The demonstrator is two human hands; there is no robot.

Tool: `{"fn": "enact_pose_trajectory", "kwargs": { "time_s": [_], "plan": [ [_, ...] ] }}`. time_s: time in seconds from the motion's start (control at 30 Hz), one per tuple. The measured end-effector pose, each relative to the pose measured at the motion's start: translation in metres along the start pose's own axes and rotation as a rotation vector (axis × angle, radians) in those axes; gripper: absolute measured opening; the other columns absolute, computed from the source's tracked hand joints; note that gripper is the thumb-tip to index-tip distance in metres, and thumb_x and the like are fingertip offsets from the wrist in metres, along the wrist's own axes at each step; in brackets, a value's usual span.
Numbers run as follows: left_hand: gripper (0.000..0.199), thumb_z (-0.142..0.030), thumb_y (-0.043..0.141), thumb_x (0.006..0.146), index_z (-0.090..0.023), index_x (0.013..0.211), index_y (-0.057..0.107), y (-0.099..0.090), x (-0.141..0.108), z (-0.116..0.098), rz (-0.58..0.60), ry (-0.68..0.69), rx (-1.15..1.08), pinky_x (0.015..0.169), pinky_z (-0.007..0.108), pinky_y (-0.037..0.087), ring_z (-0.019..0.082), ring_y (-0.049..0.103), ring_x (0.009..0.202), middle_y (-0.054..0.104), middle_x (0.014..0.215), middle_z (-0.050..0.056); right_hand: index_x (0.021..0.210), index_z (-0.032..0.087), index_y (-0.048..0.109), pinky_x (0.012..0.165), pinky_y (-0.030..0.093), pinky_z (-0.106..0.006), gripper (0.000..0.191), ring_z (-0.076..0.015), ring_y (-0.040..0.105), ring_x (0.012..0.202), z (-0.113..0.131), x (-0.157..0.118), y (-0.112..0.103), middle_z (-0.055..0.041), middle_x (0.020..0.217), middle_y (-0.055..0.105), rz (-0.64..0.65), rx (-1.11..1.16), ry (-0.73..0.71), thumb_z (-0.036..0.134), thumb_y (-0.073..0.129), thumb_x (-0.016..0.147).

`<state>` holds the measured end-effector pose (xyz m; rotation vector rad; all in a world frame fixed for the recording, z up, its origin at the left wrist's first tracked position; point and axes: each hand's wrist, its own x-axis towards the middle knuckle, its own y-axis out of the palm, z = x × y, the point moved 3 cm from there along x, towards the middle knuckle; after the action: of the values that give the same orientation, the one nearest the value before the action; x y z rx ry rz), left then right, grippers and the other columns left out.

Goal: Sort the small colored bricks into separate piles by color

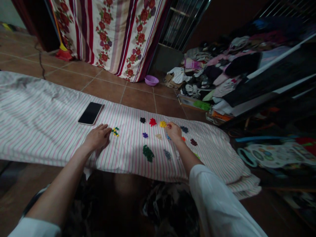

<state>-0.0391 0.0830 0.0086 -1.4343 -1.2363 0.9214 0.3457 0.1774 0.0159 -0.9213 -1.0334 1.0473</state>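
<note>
Several yellow pieces (162, 124) lie at the right fingers (170, 125), nearly pinched together; left fingers (105, 129), half-curled, sit beside green-and-yellow pieces (115, 131). I can't tell what either holds. Picking seems in hand, needing a light pinch.

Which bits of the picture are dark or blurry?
Head view: dim below the striped white cloth; head view: soft shadow beside the bare left hand; head view: tiny green and yellow pieces look fuzzy; head view: pale patterned plastic object, toward the right, smeared.
</note>
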Motion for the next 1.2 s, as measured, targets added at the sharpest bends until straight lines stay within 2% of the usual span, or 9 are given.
{"fn": "enact_pose_trajectory", "kwargs": {
  "time_s": [0.2, 0.6, 0.93, 1.2],
  "plan": [
    [0.034, -0.020, 0.040, 0.091, -0.024, 0.112, 0.067, 0.000, 0.000, 0.000, -0.004, 0.002, -0.016, 0.098, 0.039, 0.047, 0.024, 0.055, 0.118, 0.064, 0.117, 0.008, 0.103, 0.016, 0.068, 0.079, 0.047, -0.027, 0.028, -0.0181, 0.065, 0.088, 0.004, 0.002, 0.006, -0.0074, 0.096, 0.071, 0.003, 0.019, 0.032, 0.014, 0.051, 0.081],
    [0.033, -0.021, 0.042, 0.090, -0.022, 0.111, 0.066, -0.001, 0.000, -0.002, 0.019, 0.000, 0.003, 0.101, 0.039, 0.046, 0.024, 0.053, 0.121, 0.063, 0.120, 0.008, 0.100, 0.017, 0.068, 0.072, 0.042, -0.028, 0.023, -0.0202, 0.062, 0.084, 0.011, 0.002, 0.010, -0.0097, 0.098, 0.069, -0.013, -0.067, 0.019, 0.019, 0.049, 0.086],
    [0.033, -0.022, 0.040, 0.092, -0.019, 0.113, 0.066, 0.001, 0.000, -0.002, 0.001, 0.005, 0.014, 0.102, 0.040, 0.046, 0.026, 0.053, 0.122, 0.062, 0.123, 0.010, 0.099, 0.018, 0.069, 0.077, 0.041, -0.029, 0.022, -0.0210, 0.061, 0.092, 0.012, 0.003, 0.013, -0.0099, 0.101, 0.068, 0.003, -0.082, -0.003, 0.016, 0.049, 0.088],
    [0.035, -0.023, 0.039, 0.093, -0.018, 0.116, 0.065, 0.004, 0.001, 0.000, 0.009, 0.001, 0.014, 0.103, 0.041, 0.045, 0.027, 0.052, 0.125, 0.060, 0.129, 0.011, 0.101, 0.018, 0.070, 0.076, 0.040, -0.030, 0.025, -0.0219, 0.060, 0.092, 0.008, 0.003, 0.013, -0.0102, 0.102, 0.068, 0.003, -0.057, 0.016, 0.017, 0.048, 0.088]
  ]
}}
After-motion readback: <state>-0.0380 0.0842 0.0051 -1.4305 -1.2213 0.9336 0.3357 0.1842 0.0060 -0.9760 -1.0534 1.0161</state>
